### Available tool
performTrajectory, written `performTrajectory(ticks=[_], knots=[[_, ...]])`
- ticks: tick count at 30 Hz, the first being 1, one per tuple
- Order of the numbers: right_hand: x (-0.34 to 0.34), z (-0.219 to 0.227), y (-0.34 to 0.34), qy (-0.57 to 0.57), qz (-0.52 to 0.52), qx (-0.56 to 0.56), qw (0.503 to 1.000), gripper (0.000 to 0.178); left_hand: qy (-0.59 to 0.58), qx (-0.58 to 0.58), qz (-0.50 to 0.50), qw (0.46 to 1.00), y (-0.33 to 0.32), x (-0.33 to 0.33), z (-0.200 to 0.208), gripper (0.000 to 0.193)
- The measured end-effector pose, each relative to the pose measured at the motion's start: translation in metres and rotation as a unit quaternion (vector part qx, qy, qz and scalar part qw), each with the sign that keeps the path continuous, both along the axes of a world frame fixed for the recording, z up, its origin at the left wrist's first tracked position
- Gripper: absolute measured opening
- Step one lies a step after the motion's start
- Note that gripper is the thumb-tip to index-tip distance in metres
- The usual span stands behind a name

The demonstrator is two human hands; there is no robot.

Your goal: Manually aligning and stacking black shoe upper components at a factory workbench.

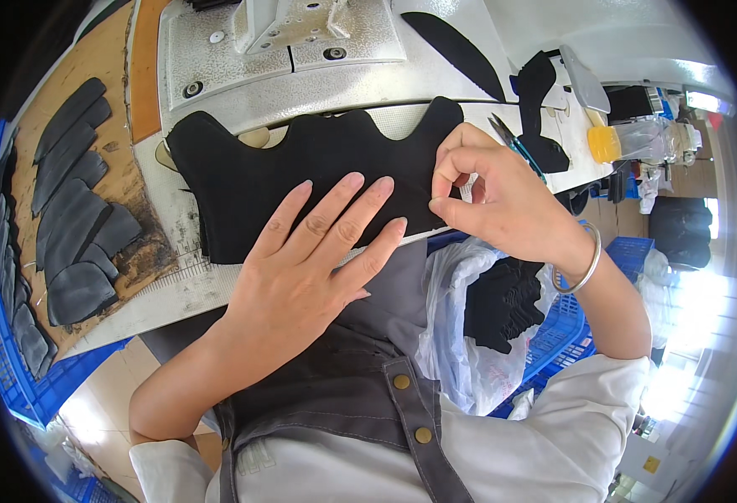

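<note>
A black cut piece of fabric or leather (318, 168) with a scalloped far edge lies flat across the white work surface in front of me. My left hand (310, 243) rests on its near half, fingers stretched out and spread. At the right end of the piece, my right hand (490, 189) has thumb and forefinger pinched together just over the black material. Whatever is between those fingertips, if anything, is too small to make out. Just beyond the right hand lies a pair of scissors (515, 147) with teal handles, partly covered by that hand.
A brown board (134, 277) at left carries several dark cut pieces (75, 218). The white machine base (285, 50) stands at the far side. More black pieces (456, 50) and a yellow-capped bottle (637, 141) are at right. Below hangs a plastic bag (448, 327) beside a blue crate (565, 323).
</note>
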State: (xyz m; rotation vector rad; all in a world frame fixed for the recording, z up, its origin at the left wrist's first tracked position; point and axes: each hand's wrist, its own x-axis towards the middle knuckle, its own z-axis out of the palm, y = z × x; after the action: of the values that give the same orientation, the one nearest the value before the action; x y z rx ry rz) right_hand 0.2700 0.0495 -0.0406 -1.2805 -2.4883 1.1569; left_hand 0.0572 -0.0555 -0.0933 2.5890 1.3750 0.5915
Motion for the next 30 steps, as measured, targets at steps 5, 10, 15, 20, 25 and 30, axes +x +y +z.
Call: performTrajectory(ticks=[5,10,15,20,25,30], knots=[[-0.002,0.001,-0.001,-0.007,-0.002,0.009,1.0,0.011,-0.001,0.008,-0.001,1.0,0.002,0.001,0.003,0.066],[0.001,-0.003,-0.008,0.013,-0.03,0.024,0.999,0.03,-0.032,-0.011,-0.051,0.998,0.015,0.002,0.012,0.057],[0.005,-0.016,-0.027,0.082,-0.128,0.099,0.983,0.057,-0.055,-0.078,-0.037,0.995,0.023,0.007,0.014,0.081],[0.015,-0.029,-0.037,0.12,-0.195,0.065,0.971,0.055,-0.032,-0.077,-0.05,0.995,0.028,0.008,0.014,0.092],[0.011,-0.037,-0.035,0.175,-0.205,0.082,0.96,0.051,0.026,-0.086,-0.055,0.994,0.03,0.007,0.019,0.089],[0.003,-0.039,-0.049,0.111,-0.151,0.35,0.918,0.047,0.086,-0.046,-0.081,0.992,0.029,0.011,0.024,0.083]])
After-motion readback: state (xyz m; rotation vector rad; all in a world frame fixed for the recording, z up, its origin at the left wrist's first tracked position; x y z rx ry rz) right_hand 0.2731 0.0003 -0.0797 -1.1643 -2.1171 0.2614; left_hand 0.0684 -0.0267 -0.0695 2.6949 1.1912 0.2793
